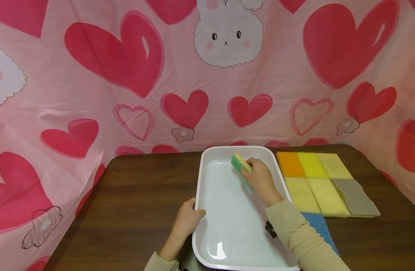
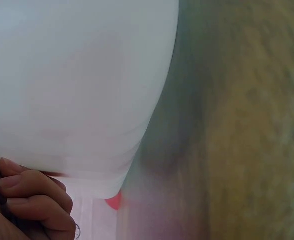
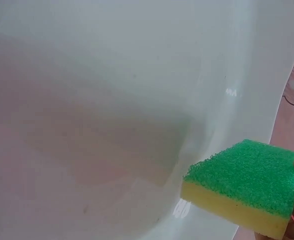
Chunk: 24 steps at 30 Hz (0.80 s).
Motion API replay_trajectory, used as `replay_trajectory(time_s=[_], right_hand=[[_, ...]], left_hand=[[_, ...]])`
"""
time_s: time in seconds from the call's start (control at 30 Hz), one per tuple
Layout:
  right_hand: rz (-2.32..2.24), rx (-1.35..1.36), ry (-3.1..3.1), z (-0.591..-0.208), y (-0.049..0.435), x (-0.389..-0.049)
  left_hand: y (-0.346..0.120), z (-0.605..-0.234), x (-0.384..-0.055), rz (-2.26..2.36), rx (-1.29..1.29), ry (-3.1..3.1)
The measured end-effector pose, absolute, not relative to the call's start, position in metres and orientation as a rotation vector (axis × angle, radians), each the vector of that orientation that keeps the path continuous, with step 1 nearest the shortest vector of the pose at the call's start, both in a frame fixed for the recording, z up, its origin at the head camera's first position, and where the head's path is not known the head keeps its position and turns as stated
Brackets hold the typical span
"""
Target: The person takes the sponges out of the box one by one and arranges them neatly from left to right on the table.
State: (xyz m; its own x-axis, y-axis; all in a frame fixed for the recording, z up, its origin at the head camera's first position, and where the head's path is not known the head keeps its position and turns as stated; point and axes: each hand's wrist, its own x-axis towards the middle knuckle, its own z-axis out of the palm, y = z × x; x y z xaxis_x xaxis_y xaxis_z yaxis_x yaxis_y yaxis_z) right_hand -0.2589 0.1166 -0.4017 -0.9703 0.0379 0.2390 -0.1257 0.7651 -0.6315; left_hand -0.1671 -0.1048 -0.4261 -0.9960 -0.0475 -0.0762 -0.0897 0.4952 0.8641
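A white rectangular tray (image 1: 227, 210) with raised walls lies on the dark wooden table. My left hand (image 1: 189, 218) grips its left rim, thumb over the top; in the left wrist view curled fingers (image 2: 37, 192) show at the tray's edge. Toward the tray's far end, my right hand (image 1: 259, 177) pinches a sponge (image 1: 241, 162) by one end, over the tray floor. The sponge (image 3: 242, 180) has a green scouring face and a yellow foam body, as the right wrist view shows, with fingertips at its right end.
Right of the tray several flat pads lie in rows: an orange pad (image 1: 291, 164), a bright yellow pad (image 1: 312, 164), pale yellow ones (image 1: 302, 194) and a grey one (image 1: 355, 196). A blue pad (image 1: 317, 225) is partly under the right sleeve. A pink heart-print cloth (image 1: 180, 75) hangs behind the table (image 1: 136, 203).
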Motion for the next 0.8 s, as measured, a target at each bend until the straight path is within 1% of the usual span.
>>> replay_trajectory(time_s=[0.8], right_hand=[[1.113,-0.010,-2.600,-0.391,0.121,-0.256]], left_hand=[[-0.104,-0.423,-0.164,1.564,-0.132,2.688]])
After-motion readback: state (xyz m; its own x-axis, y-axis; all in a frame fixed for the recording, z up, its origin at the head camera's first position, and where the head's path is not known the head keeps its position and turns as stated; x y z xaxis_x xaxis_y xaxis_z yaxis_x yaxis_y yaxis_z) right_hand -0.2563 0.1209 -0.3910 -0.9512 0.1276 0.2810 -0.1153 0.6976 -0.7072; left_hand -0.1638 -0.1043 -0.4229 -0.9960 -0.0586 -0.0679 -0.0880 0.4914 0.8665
